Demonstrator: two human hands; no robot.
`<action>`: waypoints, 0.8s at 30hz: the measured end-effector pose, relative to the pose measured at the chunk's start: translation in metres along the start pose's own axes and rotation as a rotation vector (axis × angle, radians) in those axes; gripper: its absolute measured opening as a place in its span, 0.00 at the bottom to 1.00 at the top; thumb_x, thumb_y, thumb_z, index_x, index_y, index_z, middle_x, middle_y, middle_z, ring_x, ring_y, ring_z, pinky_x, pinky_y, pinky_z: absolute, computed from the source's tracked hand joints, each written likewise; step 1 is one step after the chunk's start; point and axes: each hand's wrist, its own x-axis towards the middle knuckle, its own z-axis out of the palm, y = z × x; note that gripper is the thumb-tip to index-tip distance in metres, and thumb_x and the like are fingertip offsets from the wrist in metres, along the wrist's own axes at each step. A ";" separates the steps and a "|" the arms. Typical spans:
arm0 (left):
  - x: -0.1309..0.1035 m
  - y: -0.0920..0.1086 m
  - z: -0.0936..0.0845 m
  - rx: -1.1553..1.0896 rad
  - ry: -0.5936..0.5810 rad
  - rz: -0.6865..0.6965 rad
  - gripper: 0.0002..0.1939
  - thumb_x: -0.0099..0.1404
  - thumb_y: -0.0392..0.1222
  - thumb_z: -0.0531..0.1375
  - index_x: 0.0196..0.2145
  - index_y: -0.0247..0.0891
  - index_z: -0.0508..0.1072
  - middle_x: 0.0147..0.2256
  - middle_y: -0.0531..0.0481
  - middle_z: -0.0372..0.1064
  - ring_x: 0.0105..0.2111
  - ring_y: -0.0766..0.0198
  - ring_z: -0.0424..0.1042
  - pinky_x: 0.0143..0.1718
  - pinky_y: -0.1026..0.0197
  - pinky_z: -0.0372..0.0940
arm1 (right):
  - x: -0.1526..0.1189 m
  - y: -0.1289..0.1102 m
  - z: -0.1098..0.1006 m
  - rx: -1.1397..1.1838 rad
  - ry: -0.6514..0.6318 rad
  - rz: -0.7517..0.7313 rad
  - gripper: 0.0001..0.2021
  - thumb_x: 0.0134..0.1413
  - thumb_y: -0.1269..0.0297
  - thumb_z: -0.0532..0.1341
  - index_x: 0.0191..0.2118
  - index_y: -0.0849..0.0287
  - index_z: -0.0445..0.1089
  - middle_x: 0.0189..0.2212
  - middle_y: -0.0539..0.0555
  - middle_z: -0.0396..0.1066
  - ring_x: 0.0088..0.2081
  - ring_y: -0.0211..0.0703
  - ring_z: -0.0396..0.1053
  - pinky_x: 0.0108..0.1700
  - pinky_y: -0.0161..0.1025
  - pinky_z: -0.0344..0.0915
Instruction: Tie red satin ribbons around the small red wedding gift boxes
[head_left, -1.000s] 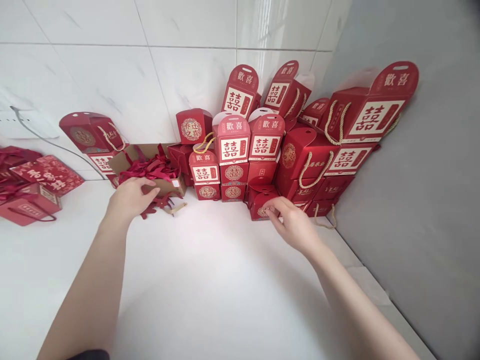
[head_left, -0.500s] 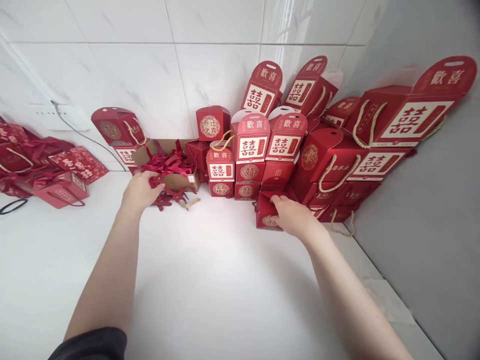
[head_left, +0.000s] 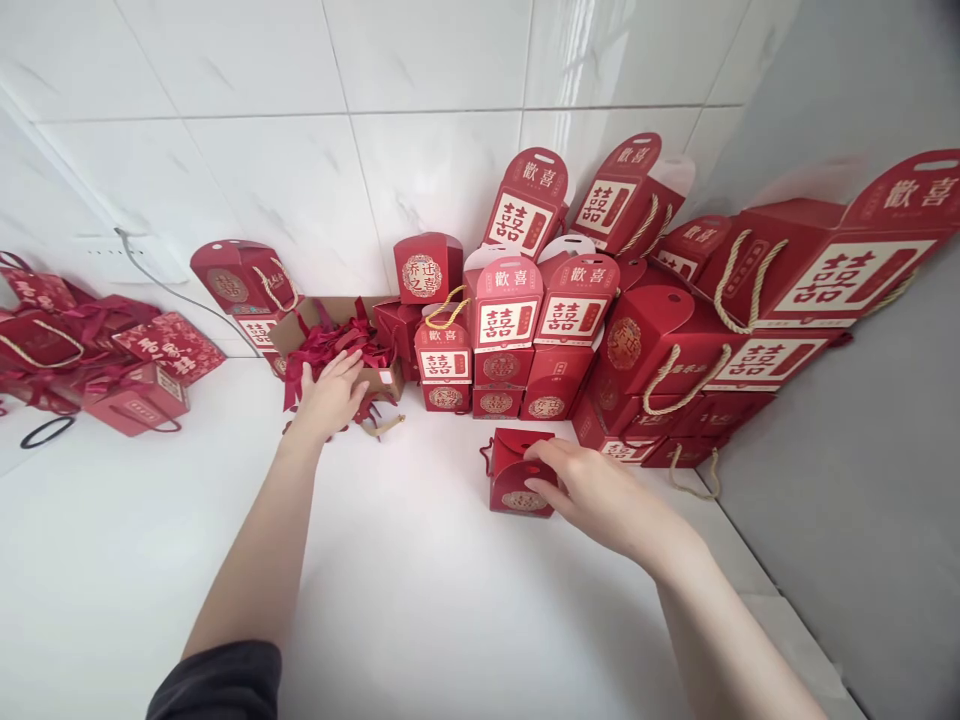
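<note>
Counter [head_left: 420, 600], white, smooth; back edge against a wall of pale, grey-veined tiles [head_left: 247, 180], right edge along a plain grey wall [head_left: 862, 460]. Grey cable [head_left: 180, 295], thin, running down across the tiles toward the back edge. Stacked gift boxes [head_left: 506, 325], red, numerous, with white panels or gold emblems, several with rope handles; ranged along the back edge, densest at the back right corner. Small gift box [head_left: 516, 478], red, upright, curved top flap, round gold emblem on front, dark red cord at left side; forward of the stacks, apart from them. Right hand [head_left: 592, 490], grip pinching its top. Left hand [head_left: 335, 395], grip loose, fingers extended across red ribbons [head_left: 322, 345] in a cardboard carton [head_left: 397, 378] near the back edge.
</note>
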 end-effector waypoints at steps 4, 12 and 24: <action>0.011 0.018 -0.033 -0.296 0.364 -0.075 0.20 0.71 0.45 0.51 0.57 0.41 0.68 0.62 0.50 0.61 0.62 0.56 0.59 0.65 0.44 0.49 | -0.005 0.006 -0.007 0.021 0.065 -0.019 0.08 0.63 0.62 0.55 0.45 0.55 0.68 0.41 0.56 0.73 0.37 0.47 0.73 0.37 0.41 0.63; -0.026 0.096 -0.118 -0.968 1.010 -0.009 0.10 0.62 0.41 0.64 0.43 0.45 0.75 0.43 0.56 0.77 0.48 0.61 0.74 0.31 0.56 0.64 | -0.008 -0.006 -0.015 0.289 0.284 -0.176 0.08 0.65 0.66 0.54 0.44 0.56 0.69 0.42 0.55 0.72 0.42 0.45 0.71 0.43 0.41 0.67; -0.076 0.187 -0.069 -1.283 -0.287 -0.023 0.18 0.58 0.43 0.67 0.44 0.39 0.67 0.32 0.51 0.77 0.33 0.64 0.76 0.35 0.64 0.70 | 0.021 -0.039 0.001 1.050 0.531 -0.095 0.11 0.58 0.57 0.63 0.31 0.58 0.77 0.32 0.52 0.76 0.36 0.42 0.73 0.41 0.38 0.68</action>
